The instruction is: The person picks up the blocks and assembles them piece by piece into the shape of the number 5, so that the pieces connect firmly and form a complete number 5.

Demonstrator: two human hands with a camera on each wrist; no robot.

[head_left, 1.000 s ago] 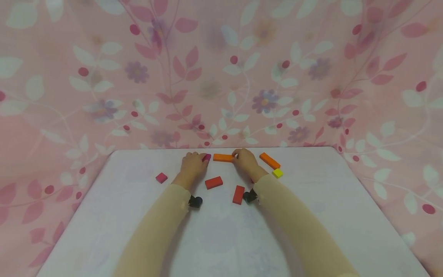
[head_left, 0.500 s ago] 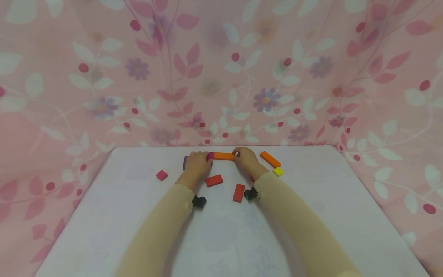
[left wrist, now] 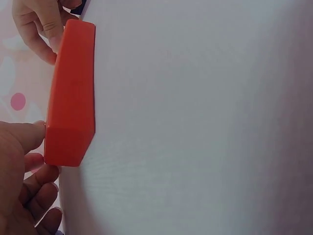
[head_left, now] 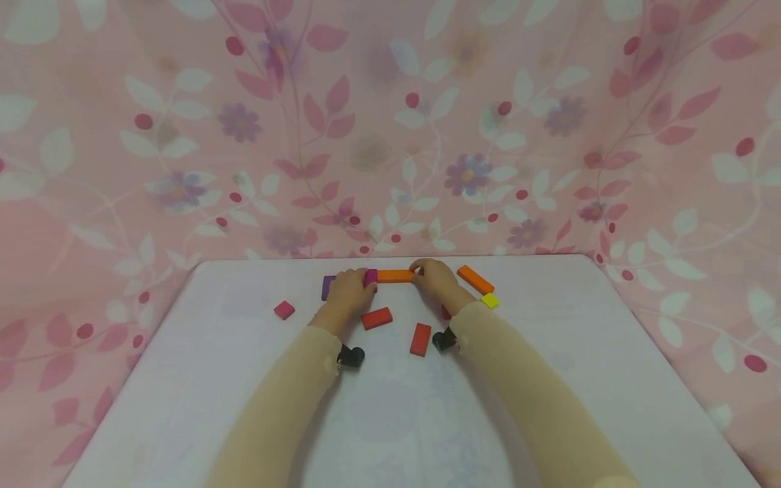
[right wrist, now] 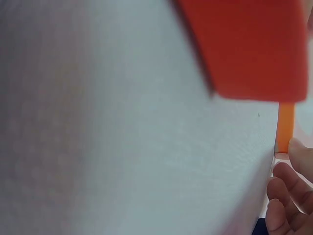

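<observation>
In the head view, my left hand [head_left: 348,295] pinches a magenta block [head_left: 371,277] between thumb and fingers. That block stands against the left end of a long orange block [head_left: 395,276]. My right hand [head_left: 438,281] holds the orange block's right end with thumb and fingers. A purple block [head_left: 327,287] shows behind the left hand, partly covered by it. In the right wrist view, the right thumb [right wrist: 301,157] touches the end of the orange block [right wrist: 284,129]. The left wrist view has a red block [left wrist: 73,93] in front, hiding most of what lies between the hands.
Two red blocks, one [head_left: 377,318] near the left wrist and one [head_left: 420,339] near the right, lie between the forearms. Another dark red piece [head_left: 446,312] is mostly under the right wrist. Around them lie a pinkish-red cube [head_left: 284,310], an orange block [head_left: 475,279] and a yellow block [head_left: 490,300].
My left hand has slid the magenta block rightward until it meets the orange block. The purple block, hidden before, has come into sight. My right hand has stayed at the orange block's end.
</observation>
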